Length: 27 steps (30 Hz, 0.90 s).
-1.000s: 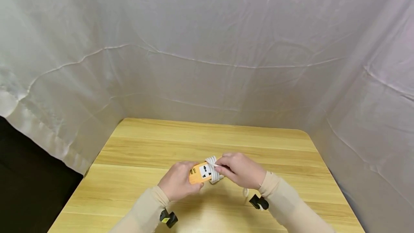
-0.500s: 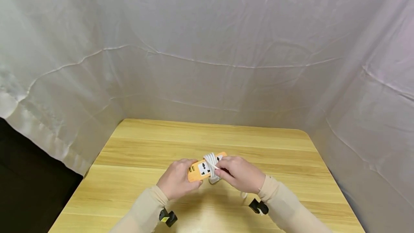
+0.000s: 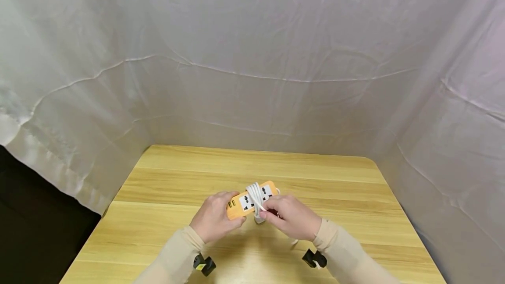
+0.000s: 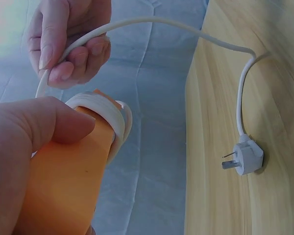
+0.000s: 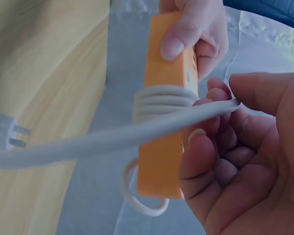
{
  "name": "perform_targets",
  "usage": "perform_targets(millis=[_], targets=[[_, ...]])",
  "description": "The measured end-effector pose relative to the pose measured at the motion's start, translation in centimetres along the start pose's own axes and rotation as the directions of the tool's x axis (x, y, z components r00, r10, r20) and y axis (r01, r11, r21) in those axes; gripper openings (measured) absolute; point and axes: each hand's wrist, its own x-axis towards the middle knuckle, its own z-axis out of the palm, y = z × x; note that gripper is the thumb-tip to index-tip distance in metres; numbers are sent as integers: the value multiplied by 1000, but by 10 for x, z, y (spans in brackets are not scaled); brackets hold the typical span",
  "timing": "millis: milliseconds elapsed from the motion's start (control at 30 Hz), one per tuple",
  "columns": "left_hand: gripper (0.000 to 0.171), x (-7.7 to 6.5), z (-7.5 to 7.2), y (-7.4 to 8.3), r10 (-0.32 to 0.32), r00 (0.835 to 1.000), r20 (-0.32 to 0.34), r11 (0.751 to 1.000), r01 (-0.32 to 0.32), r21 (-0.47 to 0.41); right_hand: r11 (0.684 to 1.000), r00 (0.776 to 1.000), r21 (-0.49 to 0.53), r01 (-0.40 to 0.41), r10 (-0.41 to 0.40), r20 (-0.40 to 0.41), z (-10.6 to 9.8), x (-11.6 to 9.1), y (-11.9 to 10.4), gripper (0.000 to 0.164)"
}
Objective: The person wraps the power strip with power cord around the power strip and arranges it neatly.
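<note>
The orange power strip [image 3: 250, 199] lies between both hands, its long axis running left-near to right-far above the surface [image 3: 335, 187]. The left hand [image 3: 215, 220] grips its near-left end; the right hand [image 3: 289, 216] pinches the white cord [image 3: 256, 194] wound round its middle. The plug [image 4: 242, 156] rests on the surface, near side.

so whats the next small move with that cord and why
Probably one more turn: the right hand pinches the white cord, several loops already sit round the orange power strip gripped by the left hand, and a slack tail still runs to the plug on the table.

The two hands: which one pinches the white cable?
The right hand pinches the white cable. The left hand grips the orange power strip by its end instead.
</note>
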Motion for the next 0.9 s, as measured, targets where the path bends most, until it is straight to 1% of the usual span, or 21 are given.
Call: perform_targets(millis=[167, 367, 600, 700, 900], targets=[[63, 0, 0, -1, -2, 1000, -16, 1000, 2, -7, 995, 999, 85, -42, 41, 23, 4, -2, -2, 15], [63, 1, -1, -2, 3, 999, -42, 1000, -4, -16, 972, 992, 206, -113, 98, 84, 8, -6, -2, 15], [61, 0, -2, -1, -24, 999, -33, 998, 22, -67, 955, 986, 259, -147, 122, 111, 14, -10, -1, 15], [60, -1, -2, -1, -30, 999, -35, 995, 27, -97, 939, 981, 294, -177, 144, 130, 17, -11, 0, 14], [60, -3, -3, 0, -46, 998, -30, 989, 42, -140, 905, 970, 361, -226, 175, 169, 25, -15, 0, 19]])
